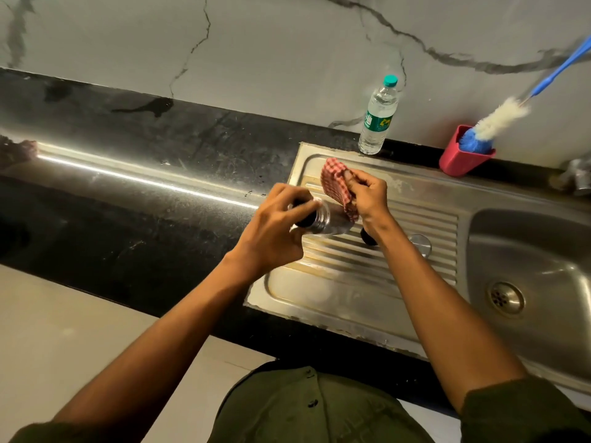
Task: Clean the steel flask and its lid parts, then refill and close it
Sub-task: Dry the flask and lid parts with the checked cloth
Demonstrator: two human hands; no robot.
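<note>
The left hand grips the steel flask by its threaded neck, tilted above the ribbed drainboard. Just right, the right hand clutches a red checked cloth against the flask's body. Beyond it stands a water bottle, its green label unreadable. Under the right wrist lie a black lid part and a steel cap.
</note>
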